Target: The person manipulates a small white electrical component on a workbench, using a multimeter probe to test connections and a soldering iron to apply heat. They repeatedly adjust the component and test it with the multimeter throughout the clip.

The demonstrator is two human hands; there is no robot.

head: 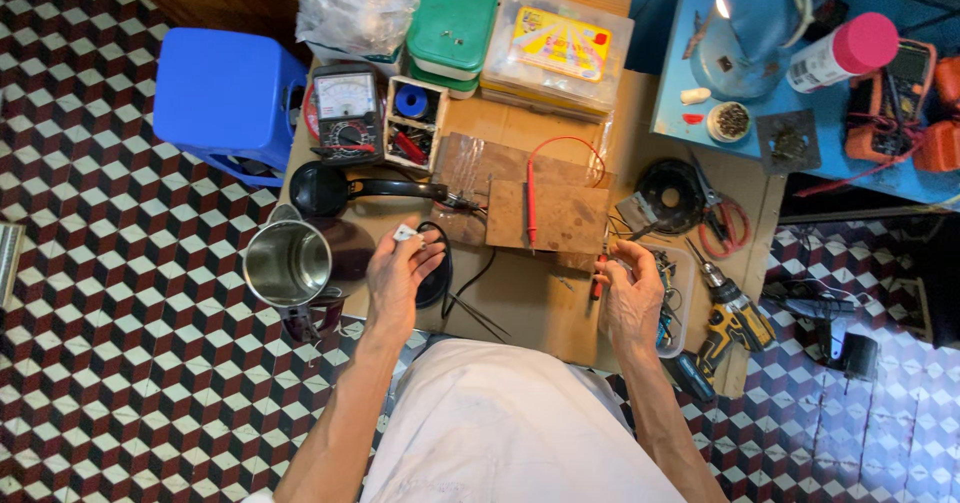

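Left hand (398,275), fingers pinching small white part (404,232), perhaps plastic

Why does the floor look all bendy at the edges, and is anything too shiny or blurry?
Head view: the wide lens curves the tiled floor near the edges. A lamp glares brightly at the top. The steel pot shows soft reflections. Both hands, left hand and right hand, look sharp, with faint shadows on the table.
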